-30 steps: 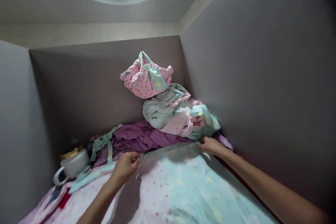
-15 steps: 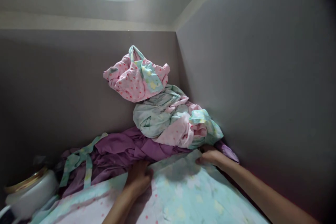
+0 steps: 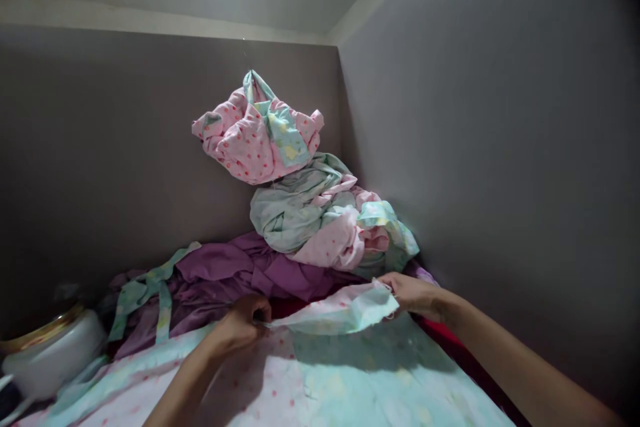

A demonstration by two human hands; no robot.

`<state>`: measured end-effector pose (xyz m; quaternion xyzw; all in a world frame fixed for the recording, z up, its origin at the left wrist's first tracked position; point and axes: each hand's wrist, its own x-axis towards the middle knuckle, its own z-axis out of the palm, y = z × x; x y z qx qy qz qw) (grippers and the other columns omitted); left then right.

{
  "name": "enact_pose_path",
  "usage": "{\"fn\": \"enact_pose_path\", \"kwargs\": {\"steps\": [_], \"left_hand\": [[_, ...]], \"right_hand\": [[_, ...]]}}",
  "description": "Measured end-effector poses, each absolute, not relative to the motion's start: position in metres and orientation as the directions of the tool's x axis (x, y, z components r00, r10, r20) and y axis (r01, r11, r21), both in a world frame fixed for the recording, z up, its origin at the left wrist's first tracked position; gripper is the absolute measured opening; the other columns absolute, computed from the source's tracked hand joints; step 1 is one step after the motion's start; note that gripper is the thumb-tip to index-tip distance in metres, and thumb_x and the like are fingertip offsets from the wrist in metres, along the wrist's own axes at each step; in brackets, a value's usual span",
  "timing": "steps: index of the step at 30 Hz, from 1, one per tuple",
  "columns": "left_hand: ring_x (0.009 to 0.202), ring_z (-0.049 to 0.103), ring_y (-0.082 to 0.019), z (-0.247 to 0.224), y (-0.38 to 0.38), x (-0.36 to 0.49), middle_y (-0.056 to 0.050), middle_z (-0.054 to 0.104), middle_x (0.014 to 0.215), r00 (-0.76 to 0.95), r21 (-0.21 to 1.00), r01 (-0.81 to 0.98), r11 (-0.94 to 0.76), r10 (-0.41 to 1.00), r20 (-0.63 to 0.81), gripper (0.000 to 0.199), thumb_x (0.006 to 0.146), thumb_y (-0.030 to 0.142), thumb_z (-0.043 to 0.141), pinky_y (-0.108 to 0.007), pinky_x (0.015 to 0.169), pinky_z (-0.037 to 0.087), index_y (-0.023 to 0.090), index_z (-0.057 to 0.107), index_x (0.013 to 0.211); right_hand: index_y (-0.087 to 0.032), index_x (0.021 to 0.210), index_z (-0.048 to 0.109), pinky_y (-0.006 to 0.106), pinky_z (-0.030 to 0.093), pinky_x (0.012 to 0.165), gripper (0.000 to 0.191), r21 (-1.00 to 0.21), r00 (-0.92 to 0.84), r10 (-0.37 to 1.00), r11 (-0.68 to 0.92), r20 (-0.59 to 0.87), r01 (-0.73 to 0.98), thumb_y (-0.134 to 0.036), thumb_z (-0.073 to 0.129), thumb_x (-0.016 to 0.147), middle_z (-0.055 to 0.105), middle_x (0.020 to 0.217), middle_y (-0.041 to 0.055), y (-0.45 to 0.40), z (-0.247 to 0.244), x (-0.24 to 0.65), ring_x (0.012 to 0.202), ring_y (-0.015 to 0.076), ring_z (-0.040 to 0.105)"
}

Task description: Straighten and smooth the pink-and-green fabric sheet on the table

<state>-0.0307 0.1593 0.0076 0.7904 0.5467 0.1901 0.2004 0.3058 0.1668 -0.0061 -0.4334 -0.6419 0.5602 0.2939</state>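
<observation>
Corner beyond lifted cloth edge blocked by heaped bundles and purple fabric; right hemmed by wall; pot at left; open room above spread sheet.

Left hand pinched; right hand pinched.
</observation>
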Motion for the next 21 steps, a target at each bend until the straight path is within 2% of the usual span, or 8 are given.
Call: {"fn": "enact_pose_path", "kwargs": {"steps": [5, 8, 11, 13, 16, 18, 21], "left_hand": [[0.077, 0.053, -0.017, 0.007, 0.153, -0.025, -0.002, 0.060, 0.078, 0.386, 0.559, 0.759, -0.336, 0.922, 0.029, 0.021, 0.058, 0.022, 0.047, -0.024, 0.068, 0.038, 0.017, 0.056, 0.075], [0.089, 0.055, -0.021, 0.013, 0.142, -0.011, -0.007, 0.062, 0.091, 0.433, 0.588, 0.662, -0.465, 0.878, 0.206, 0.025, 0.064, 0.028, 0.051, -0.028, 0.080, 0.041, 0.015, 0.059, 0.085], [0.101, 0.053, -0.024, 0.026, 0.125, 0.016, -0.010, 0.059, 0.104, 0.410, 0.573, 0.563, -0.596, 0.803, 0.432, 0.025, 0.073, 0.034, 0.053, -0.033, 0.090, 0.040, 0.017, 0.061, 0.089], [0.104, 0.052, -0.024, 0.036, 0.114, 0.039, -0.010, 0.058, 0.106, 0.381, 0.543, 0.536, -0.646, 0.759, 0.527, 0.018, 0.076, 0.034, 0.055, -0.033, 0.092, 0.039, 0.020, 0.061, 0.085], [0.098, 0.053, -0.023, 0.048, 0.104, 0.076, -0.009, 0.059, 0.096, 0.381, 0.500, 0.521, -0.692, 0.713, 0.589, 0.008, 0.077, 0.027, 0.055, -0.034, 0.087, 0.042, 0.021, 0.058, 0.075], [0.096, 0.052, -0.023, 0.051, 0.103, 0.096, -0.008, 0.059, 0.092, 0.387, 0.483, 0.526, -0.700, 0.702, 0.597, 0.004, 0.075, 0.021, 0.055, -0.034, 0.085, 0.041, 0.021, 0.059, 0.076], [0.099, 0.049, -0.023, 0.049, 0.107, 0.114, -0.007, 0.058, 0.096, 0.390, 0.469, 0.520, -0.714, 0.687, 0.613, 0.016, 0.072, 0.013, 0.054, -0.034, 0.086, 0.040, 0.021, 0.061, 0.084]], "right_hand": [[-0.013, 0.067, 0.061, 0.020, 0.035, 0.059, 0.019, -0.969, -0.431, 0.902, 0.130, 0.027, 0.210, -0.024, 0.065, 0.052, 0.052, 0.061, -0.0035, 0.148, -0.009, 0.297, 0.060, 0.0099, 0.044], [-0.014, 0.061, 0.059, 0.022, 0.037, 0.059, 0.019, -0.935, -0.394, 0.904, 0.271, 0.165, 0.230, -0.031, 0.066, 0.058, 0.051, 0.059, -0.0027, 0.139, -0.017, 0.296, 0.059, 0.0113, 0.043], [-0.014, 0.055, 0.056, 0.023, 0.039, 0.059, 0.027, -0.909, -0.342, 0.885, 0.385, 0.315, 0.160, -0.038, 0.068, 0.060, 0.050, 0.056, -0.0027, 0.138, -0.022, 0.296, 0.057, 0.0113, 0.042], [-0.014, 0.053, 0.056, 0.023, 0.040, 0.060, 0.031, -0.904, -0.278, 0.886, 0.413, 0.372, 0.107, -0.042, 0.070, 0.059, 0.051, 0.055, -0.0023, 0.138, -0.021, 0.295, 0.059, 0.0121, 0.044], [-0.014, 0.054, 0.058, 0.023, 0.039, 0.061, 0.032, -0.914, -0.206, 0.899, 0.402, 0.385, 0.046, -0.042, 0.072, 0.056, 0.053, 0.057, -0.0011, 0.132, -0.017, 0.293, 0.061, 0.0131, 0.047], [-0.014, 0.057, 0.060, 0.023, 0.039, 0.060, 0.030, -0.919, -0.185, 0.905, 0.394, 0.383, 0.028, -0.041, 0.073, 0.057, 0.055, 0.058, -0.0005, 0.126, -0.013, 0.291, 0.060, 0.0129, 0.046], [-0.014, 0.062, 0.064, 0.024, 0.040, 0.063, 0.027, -0.901, -0.187, 0.889, 0.432, 0.418, 0.035, -0.040, 0.071, 0.062, 0.058, 0.064, 0.0003, 0.117, -0.006, 0.287, 0.062, 0.0141, 0.049]]}}
